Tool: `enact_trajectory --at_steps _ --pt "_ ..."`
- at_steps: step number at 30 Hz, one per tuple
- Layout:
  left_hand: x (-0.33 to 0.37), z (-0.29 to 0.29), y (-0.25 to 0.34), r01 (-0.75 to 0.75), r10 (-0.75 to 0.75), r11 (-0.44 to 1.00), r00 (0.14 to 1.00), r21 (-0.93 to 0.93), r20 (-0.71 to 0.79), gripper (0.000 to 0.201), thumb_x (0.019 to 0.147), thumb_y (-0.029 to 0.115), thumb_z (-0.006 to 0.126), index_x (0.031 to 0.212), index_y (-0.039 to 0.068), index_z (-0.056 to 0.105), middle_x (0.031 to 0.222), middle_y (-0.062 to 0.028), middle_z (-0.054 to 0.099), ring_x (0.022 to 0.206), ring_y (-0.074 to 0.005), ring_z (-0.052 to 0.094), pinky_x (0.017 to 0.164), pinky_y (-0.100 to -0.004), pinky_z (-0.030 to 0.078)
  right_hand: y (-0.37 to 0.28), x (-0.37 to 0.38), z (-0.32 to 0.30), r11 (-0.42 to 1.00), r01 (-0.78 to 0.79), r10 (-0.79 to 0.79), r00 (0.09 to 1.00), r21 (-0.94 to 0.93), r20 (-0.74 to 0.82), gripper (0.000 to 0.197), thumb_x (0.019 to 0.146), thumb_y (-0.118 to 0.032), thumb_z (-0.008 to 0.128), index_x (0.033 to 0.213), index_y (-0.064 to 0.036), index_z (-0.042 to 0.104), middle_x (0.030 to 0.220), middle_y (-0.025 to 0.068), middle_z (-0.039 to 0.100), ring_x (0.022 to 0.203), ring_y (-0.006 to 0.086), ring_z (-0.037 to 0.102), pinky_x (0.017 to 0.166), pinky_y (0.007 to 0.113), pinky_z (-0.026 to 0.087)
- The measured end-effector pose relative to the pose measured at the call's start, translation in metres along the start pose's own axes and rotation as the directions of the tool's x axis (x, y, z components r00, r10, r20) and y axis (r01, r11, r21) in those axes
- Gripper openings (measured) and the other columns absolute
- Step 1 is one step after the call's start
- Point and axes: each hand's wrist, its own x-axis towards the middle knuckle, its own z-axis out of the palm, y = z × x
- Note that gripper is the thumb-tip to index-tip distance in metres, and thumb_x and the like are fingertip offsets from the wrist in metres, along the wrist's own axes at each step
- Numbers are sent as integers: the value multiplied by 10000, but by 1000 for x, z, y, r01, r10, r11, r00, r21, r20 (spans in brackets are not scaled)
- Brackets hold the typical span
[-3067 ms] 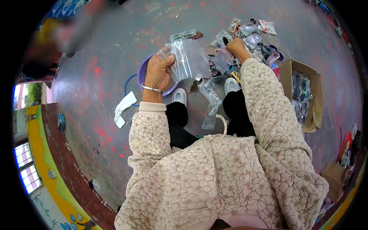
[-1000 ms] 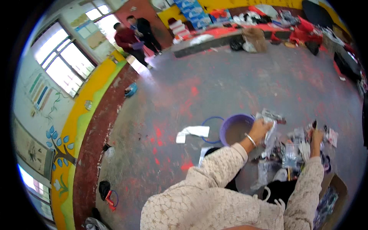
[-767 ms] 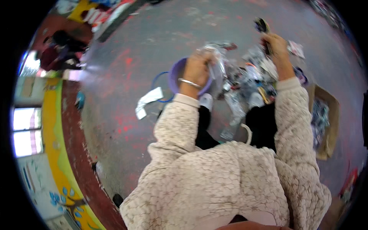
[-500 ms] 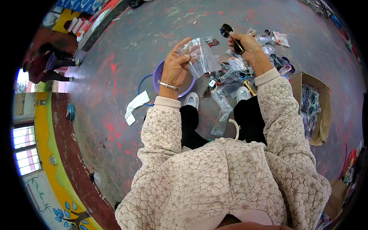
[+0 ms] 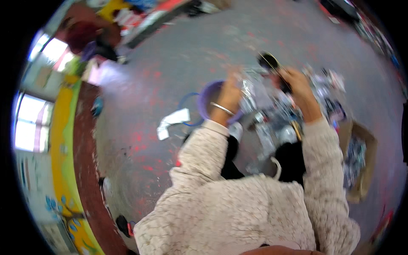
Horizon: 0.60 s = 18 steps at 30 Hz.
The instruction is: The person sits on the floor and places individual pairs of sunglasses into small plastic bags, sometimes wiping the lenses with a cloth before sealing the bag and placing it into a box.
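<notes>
A clear plastic bag [image 5: 253, 92] hangs from my left hand [image 5: 230, 97], which is smeared by motion but closed on the bag's edge. My right hand [image 5: 300, 88] grips a pair of dark sunglasses [image 5: 268, 61] with a thin gold-coloured frame, one lens sticking out beyond the fingers. Bag and sunglasses are held close to each other above the floor, and the sunglasses look to be outside the bag. Under my hands lies a loose pile of plastic-wrapped items [image 5: 284, 108], too blurred to tell apart.
Behind my left wrist stands a purple basin [image 5: 204, 102], with a blue hoop [image 5: 182, 103] and a white cloth-like piece [image 5: 173, 122] beside it. To the right is an open cardboard box [image 5: 364, 172] holding wrapped items. A person [image 5: 83, 36] is at the far left.
The view has swung, so the surroundings sit lower and further right. My left hand with the bag has come nearer to the sunglasses. Both hands keep their hold.
</notes>
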Motion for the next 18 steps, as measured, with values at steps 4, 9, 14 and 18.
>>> enact_trajectory --at_steps 4,9,14,18 --pt "6 6 11 343 -291 844 939 -413 185 375 646 -66 427 965 9 608 899 -87 604 831 -168 554 674 -272 460 -20 -13 11 949 -79 66 997 304 51 225 879 -188 484 871 22 564 714 64 589 625 151 587 557 255 487" --pt "-1 12 2 461 -242 503 887 -731 393 272 752 65 475 993 -4 579 926 -72 576 815 -156 530 750 -260 426 -10 -11 19 864 -169 83 977 475 197 242 856 -218 536 893 21 545 745 102 590 623 186 611 512 263 518" --pt "-3 21 6 521 5 104 852 -847 524 471 862 350 513 1181 7 464 893 -43 542 733 -137 521 702 -271 442 -12 -16 33 883 -274 127 921 381 368 227 844 -212 552 864 14 538 702 108 584 596 219 619 480 289 526" --pt "-8 20 23 532 60 143 837 -835 543 474 870 353 508 1256 92 426 832 -13 566 532 -53 497 462 -184 419 -13 -25 51 913 -345 250 895 216 370 251 900 -221 446 860 6 545 716 108 603 567 203 621 479 277 529"
